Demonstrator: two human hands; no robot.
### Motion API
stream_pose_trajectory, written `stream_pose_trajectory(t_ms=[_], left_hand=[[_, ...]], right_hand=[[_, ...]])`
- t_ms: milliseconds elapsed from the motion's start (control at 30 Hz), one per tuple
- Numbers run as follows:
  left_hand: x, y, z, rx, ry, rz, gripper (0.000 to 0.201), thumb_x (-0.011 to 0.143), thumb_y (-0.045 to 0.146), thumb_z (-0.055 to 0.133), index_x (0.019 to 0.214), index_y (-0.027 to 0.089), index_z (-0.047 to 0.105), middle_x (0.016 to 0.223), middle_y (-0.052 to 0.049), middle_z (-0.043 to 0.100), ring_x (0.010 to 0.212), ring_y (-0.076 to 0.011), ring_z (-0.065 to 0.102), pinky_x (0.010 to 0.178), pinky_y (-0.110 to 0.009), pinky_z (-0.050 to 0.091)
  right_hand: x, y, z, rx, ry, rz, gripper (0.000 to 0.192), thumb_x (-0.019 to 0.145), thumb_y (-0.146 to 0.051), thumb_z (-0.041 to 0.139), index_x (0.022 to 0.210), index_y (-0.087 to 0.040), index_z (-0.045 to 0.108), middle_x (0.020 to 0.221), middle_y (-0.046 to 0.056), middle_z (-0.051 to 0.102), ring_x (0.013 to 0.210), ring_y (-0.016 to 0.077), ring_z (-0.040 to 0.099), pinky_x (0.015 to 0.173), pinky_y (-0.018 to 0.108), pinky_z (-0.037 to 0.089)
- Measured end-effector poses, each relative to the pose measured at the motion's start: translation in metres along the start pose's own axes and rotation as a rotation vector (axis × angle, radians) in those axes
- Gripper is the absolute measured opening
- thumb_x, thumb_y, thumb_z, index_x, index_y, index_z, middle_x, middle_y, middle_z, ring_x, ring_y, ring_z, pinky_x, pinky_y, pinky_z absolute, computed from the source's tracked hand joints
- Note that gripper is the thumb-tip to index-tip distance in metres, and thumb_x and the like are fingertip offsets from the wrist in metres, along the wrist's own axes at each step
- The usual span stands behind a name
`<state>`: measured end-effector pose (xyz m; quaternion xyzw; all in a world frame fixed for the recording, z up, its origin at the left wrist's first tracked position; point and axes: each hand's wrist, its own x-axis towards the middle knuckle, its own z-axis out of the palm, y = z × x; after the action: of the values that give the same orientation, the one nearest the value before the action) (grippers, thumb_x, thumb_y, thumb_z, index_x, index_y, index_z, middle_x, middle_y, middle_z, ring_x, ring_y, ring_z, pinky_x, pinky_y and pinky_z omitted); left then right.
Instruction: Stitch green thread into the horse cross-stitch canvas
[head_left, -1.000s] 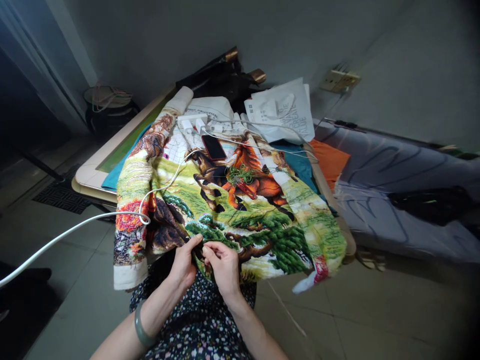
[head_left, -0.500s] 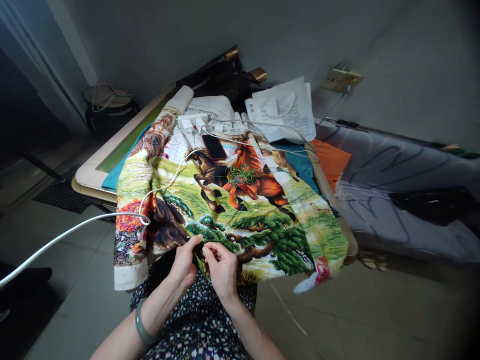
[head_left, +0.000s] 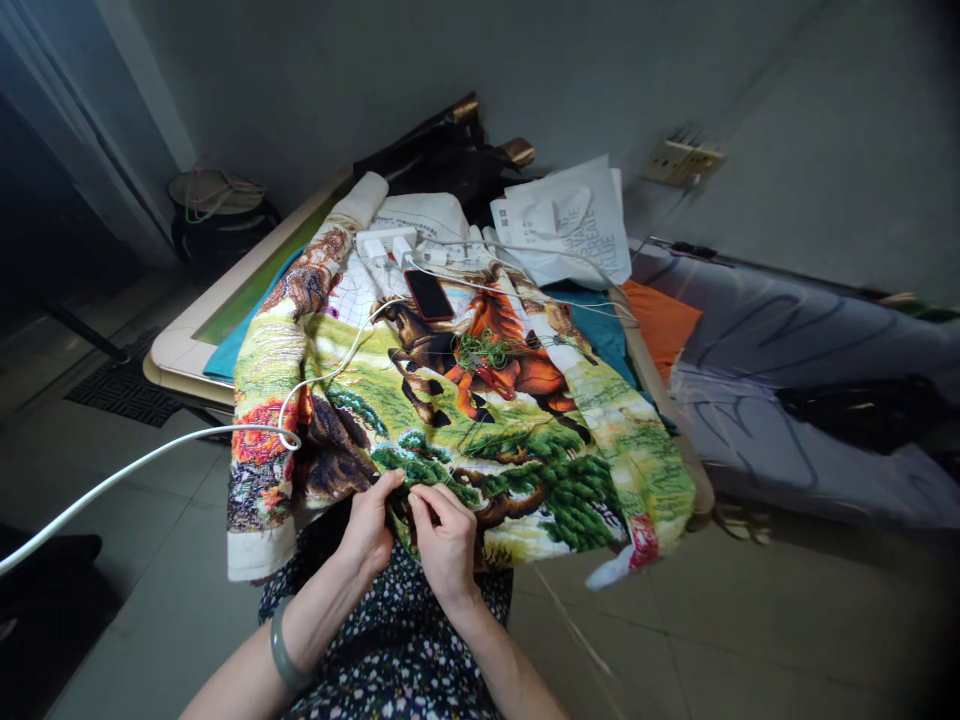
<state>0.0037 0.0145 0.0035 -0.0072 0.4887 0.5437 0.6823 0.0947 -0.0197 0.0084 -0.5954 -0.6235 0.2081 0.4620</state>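
A large embroidery cloth (head_left: 547, 490) with running horses and green trees drapes over the table's near side and my lap, its two long sides rolled up. My left hand (head_left: 367, 530) grips its near edge, thumb on top and fingers underneath, out of sight. Close beside it, my right hand (head_left: 448, 545) is closed in a pinch at the cloth's surface; whatever lies between the fingertips is too small to make out. A tangle of green thread (head_left: 484, 350) rests on the orange horse, with a small red tool (head_left: 495, 380) against it.
On the cloth lie a phone (head_left: 430, 296) and a white power strip (head_left: 386, 240) with chargers. A white cable (head_left: 135, 465) loops in from the left. White paper bags (head_left: 562, 225) sit at the back of the table (head_left: 184, 335). A stool (head_left: 217, 215) stands behind left.
My right hand has shifted very slightly to the right, still pinched. The left hand keeps its grip, and the cloth lies as before.
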Motion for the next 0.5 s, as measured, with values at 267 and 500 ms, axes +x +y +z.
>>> stream_pose_trajectory(t_ms=[267, 500], left_hand=[[-0.0025, -0.0003, -0.0006, -0.055, -0.012, -0.013, 0.019, 0.049, 0.018, 0.084, 0.062, 0.013, 0.071, 0.06, 0.001, 0.067, 0.058, -0.0114, 0.057, 0.061, -0.026, 0.046], [-0.0037, 0.0004, 0.0002, -0.089, -0.017, -0.048, 0.02, 0.049, 0.017, 0.085, 0.061, 0.012, 0.069, 0.059, 0.001, 0.066, 0.057, -0.0111, 0.057, 0.06, -0.025, 0.047]], right_hand=[[0.0013, 0.0002, 0.0004, 0.188, -0.052, 0.217, 0.016, 0.085, -0.021, 0.057, 0.081, -0.017, 0.071, 0.076, 0.005, 0.071, 0.067, 0.0174, 0.065, 0.064, 0.027, 0.054], [0.0018, -0.0006, -0.0002, 0.267, -0.062, 0.319, 0.017, 0.082, -0.024, 0.058, 0.085, -0.016, 0.073, 0.078, 0.006, 0.073, 0.068, 0.0188, 0.066, 0.062, 0.028, 0.054]])
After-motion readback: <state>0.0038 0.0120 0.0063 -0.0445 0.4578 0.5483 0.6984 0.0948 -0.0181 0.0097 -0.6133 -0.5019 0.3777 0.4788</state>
